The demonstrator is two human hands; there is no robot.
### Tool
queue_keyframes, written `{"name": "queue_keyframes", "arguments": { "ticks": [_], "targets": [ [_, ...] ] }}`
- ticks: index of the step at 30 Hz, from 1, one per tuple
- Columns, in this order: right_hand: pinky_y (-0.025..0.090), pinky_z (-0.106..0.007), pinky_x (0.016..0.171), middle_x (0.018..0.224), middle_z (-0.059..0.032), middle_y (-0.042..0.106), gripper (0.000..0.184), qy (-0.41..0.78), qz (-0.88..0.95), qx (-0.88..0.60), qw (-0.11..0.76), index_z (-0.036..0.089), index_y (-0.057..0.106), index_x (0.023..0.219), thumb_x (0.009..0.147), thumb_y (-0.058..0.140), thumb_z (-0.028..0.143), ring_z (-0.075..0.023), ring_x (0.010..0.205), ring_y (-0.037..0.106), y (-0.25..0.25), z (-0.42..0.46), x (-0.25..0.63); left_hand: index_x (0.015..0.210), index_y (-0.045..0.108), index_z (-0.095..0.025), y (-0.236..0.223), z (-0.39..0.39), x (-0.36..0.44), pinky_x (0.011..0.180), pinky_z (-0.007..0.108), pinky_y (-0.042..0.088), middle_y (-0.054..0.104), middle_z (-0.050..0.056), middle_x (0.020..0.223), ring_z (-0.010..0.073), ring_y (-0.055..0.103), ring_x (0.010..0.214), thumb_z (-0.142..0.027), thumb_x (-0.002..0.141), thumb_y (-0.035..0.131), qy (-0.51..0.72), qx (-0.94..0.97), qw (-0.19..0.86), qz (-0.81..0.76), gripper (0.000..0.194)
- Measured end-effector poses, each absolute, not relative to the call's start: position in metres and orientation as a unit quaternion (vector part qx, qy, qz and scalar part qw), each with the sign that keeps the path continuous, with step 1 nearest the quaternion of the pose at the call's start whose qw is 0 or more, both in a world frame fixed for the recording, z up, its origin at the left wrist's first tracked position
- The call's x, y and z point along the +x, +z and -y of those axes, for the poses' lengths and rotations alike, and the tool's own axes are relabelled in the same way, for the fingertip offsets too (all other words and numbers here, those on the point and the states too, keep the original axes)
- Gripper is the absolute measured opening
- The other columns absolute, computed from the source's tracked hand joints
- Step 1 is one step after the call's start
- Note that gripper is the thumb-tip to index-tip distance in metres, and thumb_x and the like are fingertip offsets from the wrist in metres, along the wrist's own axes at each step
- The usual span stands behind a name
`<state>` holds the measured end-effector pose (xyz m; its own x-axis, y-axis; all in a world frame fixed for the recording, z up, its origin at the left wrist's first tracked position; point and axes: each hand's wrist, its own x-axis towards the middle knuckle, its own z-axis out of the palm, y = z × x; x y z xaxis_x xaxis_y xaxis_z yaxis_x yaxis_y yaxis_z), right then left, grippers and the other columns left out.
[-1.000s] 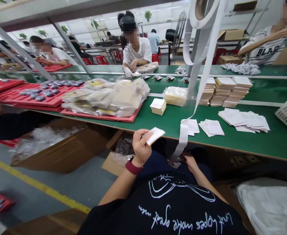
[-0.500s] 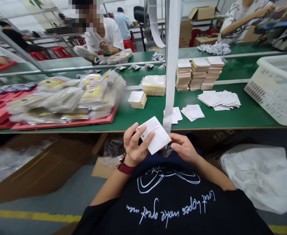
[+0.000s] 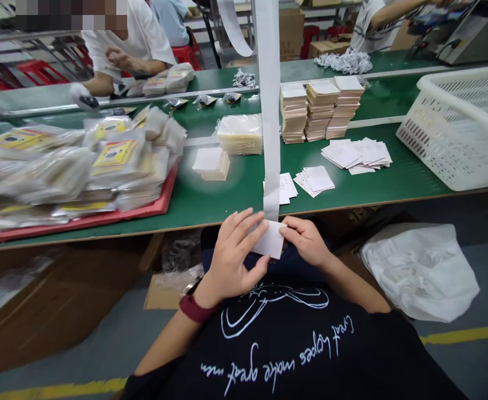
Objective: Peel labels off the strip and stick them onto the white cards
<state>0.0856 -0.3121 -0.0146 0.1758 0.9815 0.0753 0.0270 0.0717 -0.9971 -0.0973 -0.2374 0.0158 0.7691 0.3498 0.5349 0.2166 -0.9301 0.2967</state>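
My left hand [image 3: 232, 255] holds a small white card [image 3: 272, 240] in front of my chest, just below the green table's near edge, fingers curled over its left side. My right hand [image 3: 306, 240] pinches the card's right edge where the end of a long white paper strip [image 3: 270, 111] hangs down from above and meets it. On the table just beyond lie small piles of white cards [image 3: 315, 180].
A red tray [image 3: 160, 204] heaped with bagged packets sits left. Card stacks [image 3: 319, 108] and a bagged stack [image 3: 240, 133] stand farther back. A white plastic basket [image 3: 460, 133] is at right, a white bag [image 3: 421, 269] below it. Other people work across the green table [image 3: 210, 205].
My left hand brought the card from up at the table edge down to my chest. My right hand rose from my lap to meet it with the strip's end. The view tilted down.
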Motion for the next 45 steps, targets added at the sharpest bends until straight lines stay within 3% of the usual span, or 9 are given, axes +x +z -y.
{"name": "queue_keyframes", "arguments": {
  "ticks": [2, 4, 6, 8, 11, 18, 28, 39, 45],
  "targets": [
    [0.038, -0.024, 0.056, 0.059, 0.0033, 0.052, 0.041, 0.423, 0.521, -0.527, 0.522, 0.019, 0.052, 0.062, 0.088, 0.057, 0.050, -0.0106, 0.057, 0.048, -0.011, 0.309, 0.089, 0.132, 0.054, -0.018, 0.018, 0.236, -0.089, 0.102, 0.052, 0.044, 0.061, 0.015, 0.130, 0.0324, 0.055, 0.123, -0.037, 0.083, 0.064, 0.280, 0.933, 0.120, -0.189, 0.054],
    [0.039, -0.024, 0.056, 0.059, 0.0029, 0.051, 0.043, 0.421, 0.535, -0.518, 0.518, 0.019, 0.052, 0.062, 0.091, 0.053, 0.051, -0.0109, 0.058, 0.048, -0.010, 0.307, 0.090, 0.108, 0.065, -0.017, 0.014, 0.235, -0.082, 0.083, 0.040, 0.051, 0.071, 0.010, 0.099, 0.0256, 0.065, 0.093, -0.040, 0.082, 0.067, 0.251, 0.925, 0.163, -0.236, 0.034],
    [0.042, -0.024, 0.059, 0.063, 0.0015, 0.055, 0.044, 0.422, 0.527, -0.503, 0.540, 0.018, 0.057, 0.068, 0.094, 0.048, 0.053, -0.0118, 0.061, 0.051, -0.012, 0.306, 0.090, 0.078, 0.063, -0.018, 0.007, 0.234, -0.077, 0.061, 0.027, 0.045, 0.062, 0.000, 0.067, 0.0149, 0.056, 0.062, -0.037, 0.083, 0.067, 0.238, 0.892, 0.238, -0.300, 0.020],
    [0.045, -0.026, 0.066, 0.073, -0.0006, 0.061, 0.040, 0.414, 0.521, -0.492, 0.561, 0.018, 0.063, 0.079, 0.093, 0.049, 0.053, -0.0134, 0.070, 0.056, -0.015, 0.306, 0.089, 0.064, 0.055, -0.018, 0.002, 0.234, -0.075, 0.051, 0.022, 0.036, 0.051, -0.005, 0.055, 0.0096, 0.045, 0.051, -0.035, 0.081, 0.068, 0.256, 0.836, 0.321, -0.363, 0.028],
    [0.047, -0.026, 0.069, 0.084, -0.0017, 0.064, 0.029, 0.418, 0.520, -0.493, 0.558, 0.019, 0.064, 0.092, 0.090, 0.058, 0.046, -0.0139, 0.075, 0.058, -0.022, 0.307, 0.086, 0.066, 0.055, -0.017, -0.003, 0.236, -0.074, 0.050, 0.020, 0.036, 0.052, -0.005, 0.058, 0.0088, 0.045, 0.053, -0.038, 0.077, 0.072, 0.299, 0.738, 0.453, -0.401, 0.029],
    [0.045, -0.024, 0.065, 0.074, 0.0008, 0.063, 0.014, 0.340, 0.539, -0.551, 0.538, 0.019, 0.062, 0.084, 0.092, 0.054, 0.028, -0.0120, 0.067, 0.056, -0.026, 0.308, 0.080, 0.078, 0.063, -0.016, -0.017, 0.229, -0.081, 0.058, 0.022, 0.045, 0.065, 0.000, 0.073, 0.0124, 0.056, 0.063, -0.039, 0.071, 0.076, 0.285, 0.608, 0.649, -0.358, 0.027],
    [0.047, -0.028, 0.070, 0.081, -0.0041, 0.067, 0.016, 0.144, 0.659, -0.566, 0.474, 0.019, 0.063, 0.090, 0.095, 0.048, 0.019, -0.0150, 0.073, 0.061, -0.017, 0.312, 0.080, 0.077, 0.067, -0.014, -0.005, 0.225, -0.083, 0.063, 0.023, 0.042, 0.064, 0.001, 0.073, 0.0129, 0.054, 0.067, -0.038, 0.076, 0.072, 0.266, 0.691, 0.567, -0.360, 0.024],
    [0.048, -0.025, 0.068, 0.082, -0.0019, 0.069, 0.016, 0.231, 0.621, -0.577, 0.477, 0.019, 0.064, 0.088, 0.094, 0.050, 0.020, -0.0131, 0.073, 0.062, -0.019, 0.311, 0.084, 0.074, 0.068, -0.014, -0.014, 0.219, -0.082, 0.056, 0.021, 0.038, 0.063, 0.000, 0.068, 0.0108, 0.051, 0.060, -0.028, 0.067, 0.067, 0.246, 0.573, 0.695, -0.358, 0.016],
    [0.048, -0.025, 0.069, 0.083, -0.0020, 0.069, 0.016, 0.221, 0.625, -0.582, 0.470, 0.019, 0.064, 0.090, 0.094, 0.049, 0.019, -0.0131, 0.074, 0.062, -0.021, 0.310, 0.084, 0.070, 0.066, -0.014, -0.015, 0.221, -0.080, 0.053, 0.020, 0.036, 0.060, -0.001, 0.063, 0.0100, 0.049, 0.057, -0.029, 0.068, 0.068, 0.254, 0.600, 0.657, -0.380, 0.016]
  ]
}}
